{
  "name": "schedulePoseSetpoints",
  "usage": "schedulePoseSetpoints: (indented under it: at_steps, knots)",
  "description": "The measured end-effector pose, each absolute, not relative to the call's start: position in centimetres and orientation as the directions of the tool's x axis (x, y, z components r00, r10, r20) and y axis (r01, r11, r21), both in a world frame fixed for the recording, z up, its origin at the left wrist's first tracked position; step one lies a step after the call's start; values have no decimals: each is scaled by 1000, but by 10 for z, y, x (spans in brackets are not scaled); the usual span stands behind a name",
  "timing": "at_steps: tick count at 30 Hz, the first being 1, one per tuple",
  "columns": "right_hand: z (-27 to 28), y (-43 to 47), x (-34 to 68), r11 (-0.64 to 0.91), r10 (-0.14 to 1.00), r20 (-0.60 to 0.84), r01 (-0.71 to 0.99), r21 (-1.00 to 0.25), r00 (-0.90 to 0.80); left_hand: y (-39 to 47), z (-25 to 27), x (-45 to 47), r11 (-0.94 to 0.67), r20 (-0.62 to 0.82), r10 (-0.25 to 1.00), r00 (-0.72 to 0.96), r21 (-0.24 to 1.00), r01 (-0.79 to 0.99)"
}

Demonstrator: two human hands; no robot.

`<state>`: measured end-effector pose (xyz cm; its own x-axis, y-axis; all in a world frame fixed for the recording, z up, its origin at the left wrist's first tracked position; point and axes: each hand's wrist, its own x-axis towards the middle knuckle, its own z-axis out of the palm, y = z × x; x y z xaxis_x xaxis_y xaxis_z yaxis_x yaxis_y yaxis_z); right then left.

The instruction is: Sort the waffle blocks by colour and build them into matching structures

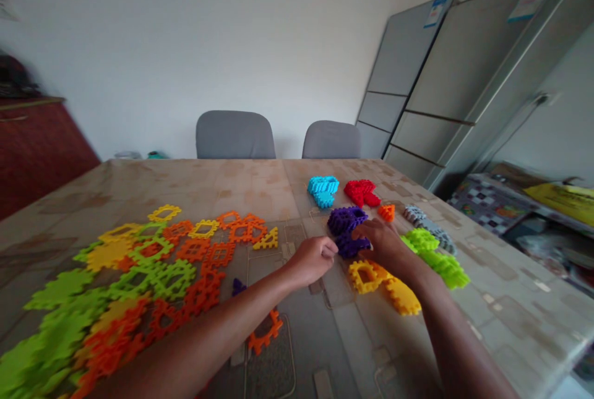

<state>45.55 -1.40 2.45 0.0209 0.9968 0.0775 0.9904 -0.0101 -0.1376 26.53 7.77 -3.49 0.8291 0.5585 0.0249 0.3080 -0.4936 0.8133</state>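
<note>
Purple tiles (346, 226) lie stacked just right of the frame's centre on the table (260, 185), and both hands meet at the stack's near edge. Nearest the camera, at the lower centre, one orange tile (265, 332) lies alone, partly under the left forearm. To the left, a wide spread of loose tiles (139, 269) in green, orange and yellow covers the lower left of the frame. The left hand (312, 260) is curled, its fingertips pinched on the near purple piece. The right hand (383, 241) lies over the same stack from the right, fingers bent onto it; how firmly it grips I cannot tell. Under the right wrist sits a yellow stack (378, 281), and just right of it a green stack (436, 257). Farther back come a small orange piece (387, 211), a grey stack (427, 223), a red stack (362, 192) and a blue stack (323, 189). Beyond the table's far edge stand two grey chairs (235, 134), and a grey fridge (445, 90) fills the upper right.
</note>
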Motion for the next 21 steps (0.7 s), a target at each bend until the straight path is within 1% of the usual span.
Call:
schedulePoseSetpoints:
  at_steps: [4, 9, 15, 18, 21]
  knots:
    - [23, -11, 456, -23, 997, 77, 995, -102, 31, 74, -42, 276, -407, 28, 571, 821, 878, 253]
    - [24, -10, 454, -43, 996, 76, 995, -92, 50, 76, -45, 281, -349, 24, 582, 813, 910, 223]
    - [28, -16, 462, -62, 995, 72, 991, -115, 71, 77, -45, 276, -355, 63, 619, 783, 912, 207]
    - [30, -19, 468, -107, 991, 64, 988, -112, 115, 75, -41, 274, -373, 96, 650, 754, 904, 206]
    - [31, -19, 467, -157, 986, 46, 983, -100, 162, 72, -36, 275, -394, 123, 654, 746, 898, 198]
